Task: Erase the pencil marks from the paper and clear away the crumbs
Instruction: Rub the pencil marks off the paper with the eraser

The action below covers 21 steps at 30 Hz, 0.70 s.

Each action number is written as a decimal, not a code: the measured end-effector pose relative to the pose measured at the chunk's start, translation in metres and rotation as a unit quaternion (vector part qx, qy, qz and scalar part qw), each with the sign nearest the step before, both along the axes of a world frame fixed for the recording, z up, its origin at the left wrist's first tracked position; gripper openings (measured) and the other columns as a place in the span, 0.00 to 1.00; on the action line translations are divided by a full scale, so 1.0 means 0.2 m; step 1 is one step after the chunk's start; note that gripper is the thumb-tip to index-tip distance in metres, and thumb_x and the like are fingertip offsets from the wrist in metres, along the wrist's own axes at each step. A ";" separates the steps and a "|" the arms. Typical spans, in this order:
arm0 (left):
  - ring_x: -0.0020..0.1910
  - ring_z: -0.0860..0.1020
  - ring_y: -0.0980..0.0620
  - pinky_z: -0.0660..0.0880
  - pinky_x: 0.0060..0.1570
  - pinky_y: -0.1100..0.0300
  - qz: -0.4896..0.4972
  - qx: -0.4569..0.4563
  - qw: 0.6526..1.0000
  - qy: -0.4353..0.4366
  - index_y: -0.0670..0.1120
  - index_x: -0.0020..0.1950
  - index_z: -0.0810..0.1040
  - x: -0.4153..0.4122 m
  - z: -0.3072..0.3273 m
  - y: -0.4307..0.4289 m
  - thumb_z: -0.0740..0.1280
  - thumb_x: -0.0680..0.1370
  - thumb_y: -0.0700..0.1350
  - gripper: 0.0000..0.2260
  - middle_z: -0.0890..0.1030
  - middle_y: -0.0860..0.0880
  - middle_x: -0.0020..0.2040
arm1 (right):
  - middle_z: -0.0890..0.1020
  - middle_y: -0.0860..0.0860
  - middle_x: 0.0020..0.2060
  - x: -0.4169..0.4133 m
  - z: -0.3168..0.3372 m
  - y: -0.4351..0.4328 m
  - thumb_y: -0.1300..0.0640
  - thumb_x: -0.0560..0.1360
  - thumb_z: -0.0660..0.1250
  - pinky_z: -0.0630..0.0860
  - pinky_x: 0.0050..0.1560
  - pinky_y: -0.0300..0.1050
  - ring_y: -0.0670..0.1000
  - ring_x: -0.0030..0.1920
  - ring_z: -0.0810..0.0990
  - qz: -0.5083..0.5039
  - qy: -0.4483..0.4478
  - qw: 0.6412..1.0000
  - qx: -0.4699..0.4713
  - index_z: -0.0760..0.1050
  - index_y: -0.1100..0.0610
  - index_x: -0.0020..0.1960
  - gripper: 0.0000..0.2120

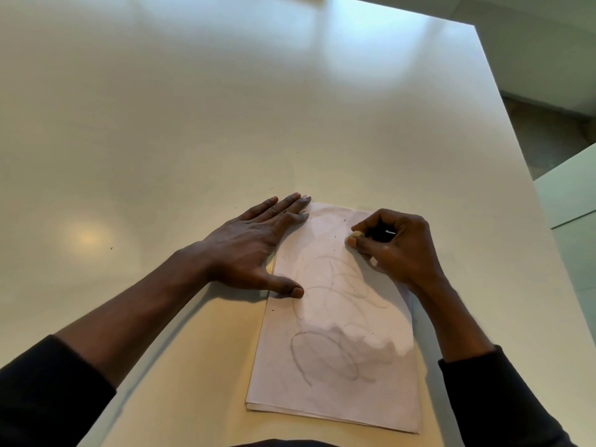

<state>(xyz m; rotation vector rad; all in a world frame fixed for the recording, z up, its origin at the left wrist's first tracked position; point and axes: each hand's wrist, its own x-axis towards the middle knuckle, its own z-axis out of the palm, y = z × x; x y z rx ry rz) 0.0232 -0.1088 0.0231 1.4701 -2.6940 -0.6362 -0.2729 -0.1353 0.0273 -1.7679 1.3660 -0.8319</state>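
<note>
Head view: a sheet of paper [380, 398] lies on a pale, glossy bench [193, 124], with its long side running away from the person. At its near edge some more sheet edges show under it, so it seems to be a thin pile.

The left grip [254, 250] lies flat with straight fingers and the thumb spread out. It presses on the left edge of the paper: the fingertips reach the far left corner and the thumb rests on the sheet.

The right grip [400, 250] is on the far right part of the paper with its fingers curled. The thumb and the forefinger pinch a small pale eraser [353, 237], and the eraser touches the sheet.

The pencil marks [322, 353] are grey loose loops and curls, not letters. One group is between the two grips and just nearer than the left thumb. A bigger and darker group is nearer to the person, well behind both grips. The part of the paper beside the eraser looks paler, with only faint lines.

Small dark crumbs [335, 235] lie on the sheet just left of the eraser, between the grips. One speck is on the bench near the left thumb, beside the paper edge, and another is well to the left of the left wrist.

Both forearms are bare, with dark sleeves [48, 391] pushed up toward the elbows. To the right of the right grip, beyond the bench edge, are a grey floor [548, 130] and the corner of another pale surface [567, 188].
</note>
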 end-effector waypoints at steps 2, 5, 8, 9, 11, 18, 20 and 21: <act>0.84 0.30 0.62 0.38 0.86 0.54 -0.005 0.000 1.000 -0.004 0.49 0.89 0.43 0.00 0.00 0.00 0.65 0.72 0.82 0.60 0.31 0.58 0.87 | 0.88 0.48 0.37 -0.01 -0.01 0.02 0.59 0.69 0.85 0.84 0.38 0.50 0.54 0.36 0.86 0.014 -0.001 1.000 0.010 0.86 0.53 0.42 0.08; 0.84 0.30 0.61 0.37 0.86 0.56 -0.005 -0.016 1.000 -0.004 0.47 0.89 0.45 0.00 0.01 0.00 0.63 0.72 0.82 0.59 0.33 0.56 0.88 | 0.87 0.47 0.37 -0.02 -0.02 0.02 0.57 0.69 0.85 0.84 0.38 0.51 0.52 0.35 0.85 0.014 0.005 1.000 0.018 0.85 0.51 0.42 0.09; 0.85 0.32 0.59 0.36 0.86 0.57 -0.005 -0.060 0.998 0.004 0.45 0.89 0.49 -0.03 0.01 0.02 0.59 0.72 0.84 0.59 0.37 0.52 0.89 | 0.88 0.47 0.40 -0.01 -0.02 0.03 0.57 0.70 0.85 0.85 0.43 0.57 0.54 0.39 0.85 0.019 0.020 1.000 0.002 0.85 0.52 0.44 0.09; 0.86 0.32 0.58 0.36 0.86 0.56 -0.008 -0.076 0.997 0.010 0.45 0.89 0.49 -0.05 0.01 0.02 0.58 0.72 0.84 0.59 0.38 0.51 0.89 | 0.88 0.47 0.40 -0.01 -0.02 0.03 0.57 0.70 0.85 0.85 0.45 0.58 0.54 0.40 0.85 0.020 0.022 1.000 -0.003 0.86 0.52 0.45 0.09; 0.86 0.32 0.57 0.36 0.86 0.54 -0.018 -0.087 0.996 0.018 0.45 0.89 0.48 -0.10 0.02 0.02 0.56 0.72 0.85 0.59 0.38 0.50 0.89 | 0.87 0.47 0.41 -0.01 -0.01 0.04 0.57 0.70 0.84 0.85 0.46 0.57 0.53 0.40 0.85 0.023 0.027 0.999 -0.015 0.87 0.51 0.49 0.10; 0.85 0.30 0.58 0.36 0.86 0.55 -0.033 -0.060 0.998 0.009 0.47 0.89 0.41 -0.18 -0.04 0.04 0.57 0.74 0.84 0.58 0.34 0.52 0.88 | 0.89 0.45 0.43 -0.02 0.00 0.03 0.55 0.71 0.84 0.86 0.48 0.53 0.48 0.41 0.88 0.038 0.044 0.998 -0.021 0.88 0.53 0.51 0.10; 0.85 0.30 0.58 0.37 0.86 0.54 -0.034 -0.073 0.997 0.005 0.47 0.89 0.41 -0.18 -0.05 0.06 0.54 0.74 0.84 0.58 0.34 0.51 0.88 | 0.89 0.44 0.43 -0.03 0.00 0.02 0.55 0.71 0.84 0.86 0.49 0.50 0.47 0.43 0.88 0.026 0.054 0.997 -0.041 0.89 0.53 0.50 0.09; 0.85 0.30 0.58 0.38 0.87 0.53 -0.033 -0.078 0.996 0.005 0.47 0.89 0.41 -0.18 -0.05 0.06 0.54 0.74 0.84 0.58 0.34 0.51 0.88 | 0.89 0.44 0.43 -0.04 0.00 0.01 0.55 0.71 0.84 0.85 0.49 0.49 0.47 0.43 0.87 0.005 0.062 0.997 -0.053 0.89 0.52 0.50 0.09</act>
